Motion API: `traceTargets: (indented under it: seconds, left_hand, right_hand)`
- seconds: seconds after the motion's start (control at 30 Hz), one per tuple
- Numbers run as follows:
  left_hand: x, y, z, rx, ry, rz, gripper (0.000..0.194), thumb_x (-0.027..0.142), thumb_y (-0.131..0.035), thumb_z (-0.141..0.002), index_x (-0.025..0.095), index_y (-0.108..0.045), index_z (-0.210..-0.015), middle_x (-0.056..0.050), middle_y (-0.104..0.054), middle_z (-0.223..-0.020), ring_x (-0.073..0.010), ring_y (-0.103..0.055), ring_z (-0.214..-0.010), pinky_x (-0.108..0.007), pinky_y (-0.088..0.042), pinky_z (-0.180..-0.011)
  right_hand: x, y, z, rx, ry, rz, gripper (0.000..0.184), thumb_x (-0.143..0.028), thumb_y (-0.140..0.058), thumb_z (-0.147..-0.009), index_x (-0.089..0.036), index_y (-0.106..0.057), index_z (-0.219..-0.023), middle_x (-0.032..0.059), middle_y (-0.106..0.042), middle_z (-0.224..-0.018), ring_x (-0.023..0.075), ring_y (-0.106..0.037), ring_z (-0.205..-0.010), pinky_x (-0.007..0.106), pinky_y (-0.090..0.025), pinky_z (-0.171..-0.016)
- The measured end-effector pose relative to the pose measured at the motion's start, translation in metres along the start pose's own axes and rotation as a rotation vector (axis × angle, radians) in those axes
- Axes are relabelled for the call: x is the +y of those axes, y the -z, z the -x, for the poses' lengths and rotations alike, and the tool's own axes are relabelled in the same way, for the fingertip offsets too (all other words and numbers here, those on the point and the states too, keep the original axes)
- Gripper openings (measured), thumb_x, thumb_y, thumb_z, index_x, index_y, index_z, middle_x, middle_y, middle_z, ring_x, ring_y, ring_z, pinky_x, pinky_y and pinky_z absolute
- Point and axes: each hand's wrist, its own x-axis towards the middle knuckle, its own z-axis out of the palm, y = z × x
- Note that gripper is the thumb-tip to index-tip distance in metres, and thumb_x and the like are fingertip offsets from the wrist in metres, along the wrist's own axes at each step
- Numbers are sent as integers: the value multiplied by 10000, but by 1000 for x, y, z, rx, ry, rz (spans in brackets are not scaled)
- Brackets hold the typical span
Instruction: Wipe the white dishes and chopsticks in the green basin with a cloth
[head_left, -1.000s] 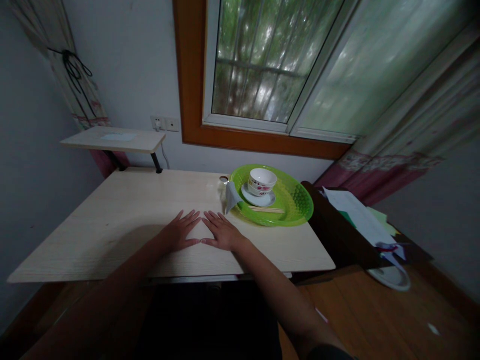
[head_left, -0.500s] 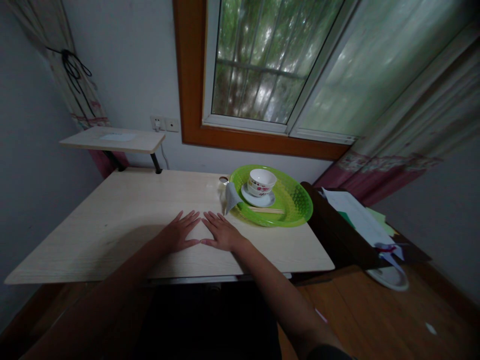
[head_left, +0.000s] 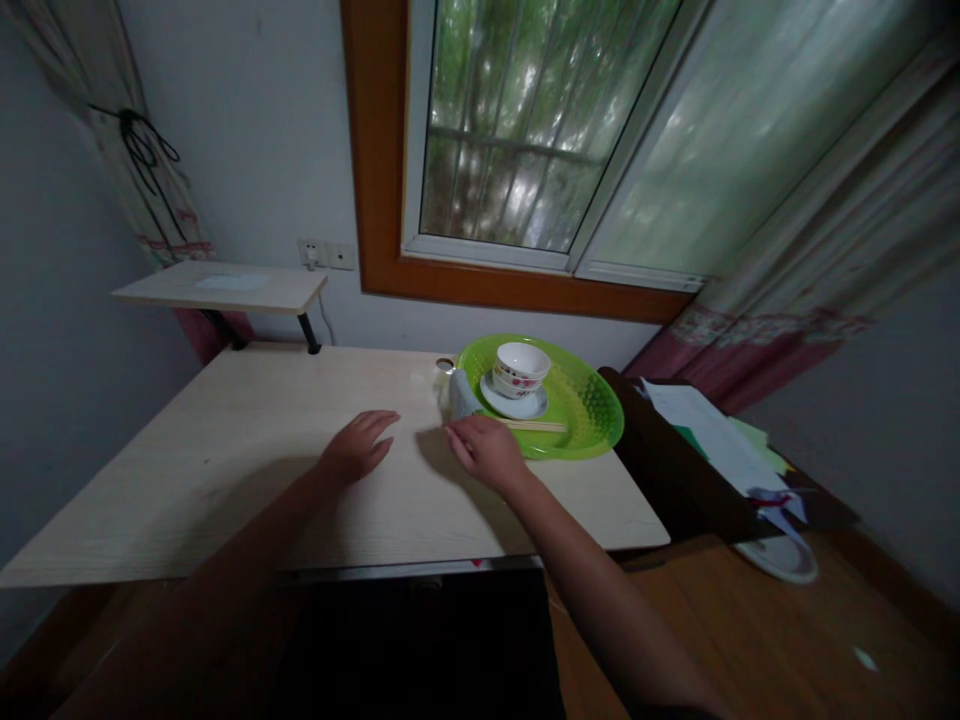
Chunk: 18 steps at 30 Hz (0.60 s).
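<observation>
Grey cloth (head_left: 463,393) lies at the green basket's (head_left: 616,425) left rim near the right hand (head_left: 491,452), seemingly reaching, fingers narrowed, contact unclear; gripping would call for a light pinch, with the left hand (head_left: 357,450) loosely open.

Dim daylight comes through a barred, orange-framed window (head_left: 551,130) onto pale walls (head_left: 255,130). Patterned curtains (head_left: 810,270) hang at both sides, above a wooden floor (head_left: 720,610) and pale worktop (head_left: 247,430).
</observation>
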Motion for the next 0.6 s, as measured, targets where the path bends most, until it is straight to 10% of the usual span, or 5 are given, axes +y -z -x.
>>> traceTargets:
  seconds: [0.23,0.6]
  left_hand:
    - [51,-3,-83,-38,-113,-56,589,189,-522,-1023,156,-502,-1610,-144,-562,-1624,-286,-436,-1566,-499,-379,-1312]
    - [80,-33,-142,-240,-243,-209,618,-1,-501,-944,186,-590,-1526,-152,-593,-1594,-320,-362,-1623,-604,-271,-1321]
  right_hand:
    - [83,61,-3,126,-422,177,364,-349,-507,-1088,-166,-781,-934,127,-771,-957,234,-682,-881,318,-439,-769]
    - [142,65,21,-73,-758,338,384,-333,-503,-1074,-145,-822,-973,190,-798,-1035,243,-688,-829,315,-363,-656]
